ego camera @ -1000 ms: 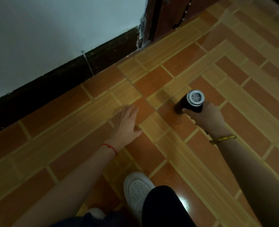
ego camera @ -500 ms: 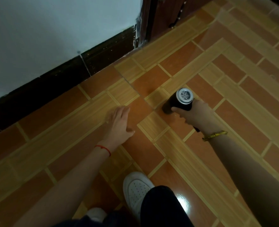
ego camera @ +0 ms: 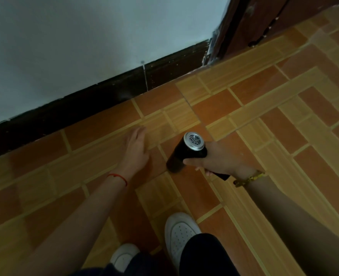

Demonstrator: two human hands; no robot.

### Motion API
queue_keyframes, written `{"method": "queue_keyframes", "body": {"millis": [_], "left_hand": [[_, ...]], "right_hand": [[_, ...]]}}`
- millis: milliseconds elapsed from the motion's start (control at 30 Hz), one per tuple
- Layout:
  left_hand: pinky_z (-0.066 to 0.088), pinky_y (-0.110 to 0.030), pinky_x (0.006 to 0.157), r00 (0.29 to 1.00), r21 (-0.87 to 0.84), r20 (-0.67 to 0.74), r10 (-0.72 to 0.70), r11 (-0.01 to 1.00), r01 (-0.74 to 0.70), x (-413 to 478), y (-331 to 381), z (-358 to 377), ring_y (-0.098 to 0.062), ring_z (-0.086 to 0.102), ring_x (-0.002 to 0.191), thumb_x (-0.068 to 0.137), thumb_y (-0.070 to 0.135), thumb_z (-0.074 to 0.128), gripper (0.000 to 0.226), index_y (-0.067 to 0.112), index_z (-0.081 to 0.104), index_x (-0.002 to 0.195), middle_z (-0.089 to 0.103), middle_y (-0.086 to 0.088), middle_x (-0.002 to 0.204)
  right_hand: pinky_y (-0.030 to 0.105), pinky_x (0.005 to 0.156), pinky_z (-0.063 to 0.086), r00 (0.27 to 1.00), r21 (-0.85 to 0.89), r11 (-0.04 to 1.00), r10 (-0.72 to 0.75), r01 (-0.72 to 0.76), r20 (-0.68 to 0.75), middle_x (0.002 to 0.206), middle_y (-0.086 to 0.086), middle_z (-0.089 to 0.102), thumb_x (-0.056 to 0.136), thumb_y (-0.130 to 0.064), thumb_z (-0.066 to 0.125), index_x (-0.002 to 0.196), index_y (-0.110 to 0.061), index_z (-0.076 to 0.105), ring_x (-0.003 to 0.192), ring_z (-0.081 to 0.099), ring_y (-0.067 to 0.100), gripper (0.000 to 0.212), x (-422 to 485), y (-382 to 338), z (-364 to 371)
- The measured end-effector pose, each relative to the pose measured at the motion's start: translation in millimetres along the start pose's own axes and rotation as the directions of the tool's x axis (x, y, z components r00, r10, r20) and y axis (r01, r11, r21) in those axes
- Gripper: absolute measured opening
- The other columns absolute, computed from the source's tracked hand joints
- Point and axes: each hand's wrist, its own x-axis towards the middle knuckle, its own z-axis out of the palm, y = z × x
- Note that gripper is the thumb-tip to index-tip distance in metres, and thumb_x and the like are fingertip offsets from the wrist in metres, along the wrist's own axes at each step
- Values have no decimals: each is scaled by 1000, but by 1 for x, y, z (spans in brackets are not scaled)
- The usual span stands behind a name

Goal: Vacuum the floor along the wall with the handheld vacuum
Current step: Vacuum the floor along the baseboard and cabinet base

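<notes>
My right hand (ego camera: 221, 159) grips the handheld vacuum (ego camera: 185, 151), a black cylinder with a silver grilled rear cap facing up. Its nozzle end points down and left onto the orange and tan tiled floor (ego camera: 274, 136). My left hand (ego camera: 135, 149) lies flat on the tiles with fingers together, just left of the vacuum and not touching it. A dark skirting board (ego camera: 109, 98) runs under the pale wall (ego camera: 85, 46), a couple of tile widths beyond both hands.
A brown door frame (ego camera: 242, 22) stands at the upper right where the skirting ends. My white shoes (ego camera: 181, 234) and dark trouser leg (ego camera: 202, 255) fill the bottom middle. Tiled floor extends to the right and left.
The vacuum and my right hand have moved left and nearer to me, closer to my left hand. My left hand has stayed flat on the floor.
</notes>
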Motion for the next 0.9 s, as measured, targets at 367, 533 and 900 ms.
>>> {"method": "queue_keyframes", "body": {"millis": [367,533,900], "left_hand": [[16,-53,122,998,-25,-12,-62,998,62,-8,-22,-9,-30,17,150,86,7,66,78,13,25,152,23,-12,160],[17,-54,121,998,-44,-7,-57,997,56,-10,-27,-10,-32,18,149,86,9,67,77,13,26,152,24,-13,160],[20,-55,119,995,-46,-62,-79,996,76,-17,-53,-22,-35,24,146,85,8,64,69,10,35,147,32,-17,155]], "right_hand": [[29,56,57,999,27,999,-34,33,14,74,6,72,85,-43,69,92,-17,64,53,65,17,27,18,-26,19],[32,55,57,999,88,995,-39,37,22,76,8,73,84,-42,70,90,-14,66,55,66,23,28,27,-33,27],[20,51,47,868,5,1000,28,-29,-496,76,3,69,78,-52,71,96,-8,66,63,65,15,47,83,-30,-6]]}}
